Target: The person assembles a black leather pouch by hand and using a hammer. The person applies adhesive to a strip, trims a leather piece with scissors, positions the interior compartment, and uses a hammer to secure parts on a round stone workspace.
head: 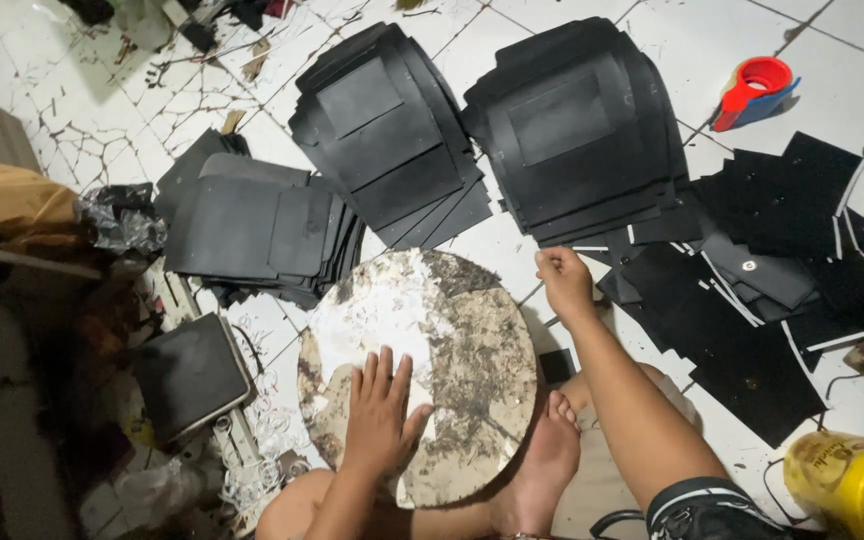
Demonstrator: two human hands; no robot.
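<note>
L hand (pixel 380 415) lies flat, fingers spread, on round work board (pixel 422 370), scuffed w/ glue-crusted top, mid-floor. R hand (pixel 564 283), at 2 o'clock off board, is curled; can't tell if pinching anything. Matte black cut panels (pixel 577 130) stacked at 12–1; flat black sheets (pixel 782 260) at 3. Cracked white tile floor (pixel 852 80).

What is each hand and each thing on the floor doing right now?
left hand: open, flat on the round board.
right hand: closed, reaching to the black sheets.
round board: lying flat, stained.
black sheets: scattered loosely.
black shaped pieces: stacked in piles.
tape dispenser: lying untouched on the tiles.
yellow can: cannot tell if open.
</note>
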